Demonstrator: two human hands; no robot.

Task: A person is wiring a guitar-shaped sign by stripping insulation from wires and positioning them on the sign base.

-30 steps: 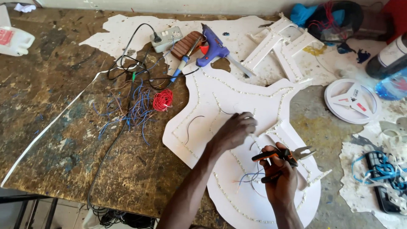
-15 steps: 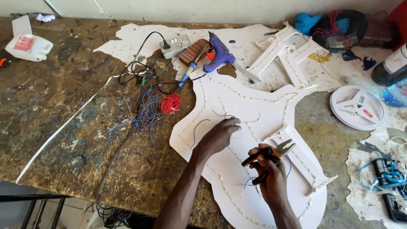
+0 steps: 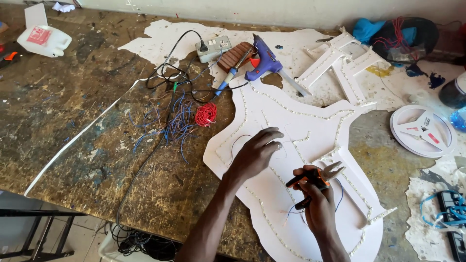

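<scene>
Pliers [image 3: 315, 177] with orange-and-black handles sit in our right hand [image 3: 318, 204], fingers wrapped shut around the grips, silver nose pointing toward two o'clock. Our left hand [image 3: 255, 155] lies at about ten o'clock from them, palm down, fingers spread and flat on the white guitar-shaped foam board [image 3: 310, 121]; it grips nothing. Thin dark wire [image 3: 238, 140] loops on the board just under those fingertips, so the left hand is the nearer one to it, while a blue wire [image 3: 340, 194] trails beside the right hand at three o'clock. The board's long axis runs from twelve down toward five o'clock, edged with a line of small white lights. Beyond its top, at twelve, rest a purple glue gun [image 3: 264, 65] and a white power strip [image 3: 213, 48]; a red wire coil [image 3: 206, 114] and loose blue strands lie at nine o'clock on the worn brown workbench [image 3: 73, 121].
</scene>
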